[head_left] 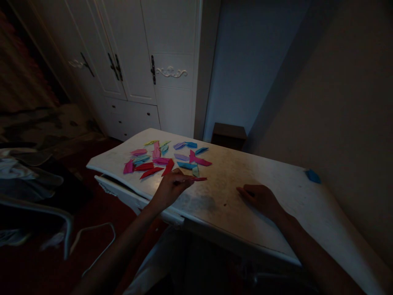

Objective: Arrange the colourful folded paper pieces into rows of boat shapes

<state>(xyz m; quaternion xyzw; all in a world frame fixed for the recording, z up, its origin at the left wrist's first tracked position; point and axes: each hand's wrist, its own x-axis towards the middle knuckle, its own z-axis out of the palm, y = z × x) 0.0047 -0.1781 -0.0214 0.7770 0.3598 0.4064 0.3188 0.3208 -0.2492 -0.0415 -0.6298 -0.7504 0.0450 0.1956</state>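
My left hand [175,183] pinches a folded red paper piece [201,179] that sticks out to the right of its fingertips, over the table. Just beyond that hand lie several folded paper pieces in red, pink, purple, blue and yellow-green; among them are a red piece [151,172], a magenta piece [201,161] and a blue piece [186,165]. My right hand [259,198] rests low over the bare middle of the white table [227,172]. Its fingers are curled together, and nothing shows between them.
A blue folded piece [313,176] lies at the table's far right edge by the wall. Under the table's left front, a drawer [123,192] stands slightly out. A white wardrobe [175,37] and a small brown cabinet [229,131] are behind. A chair frame [66,229] is at left.
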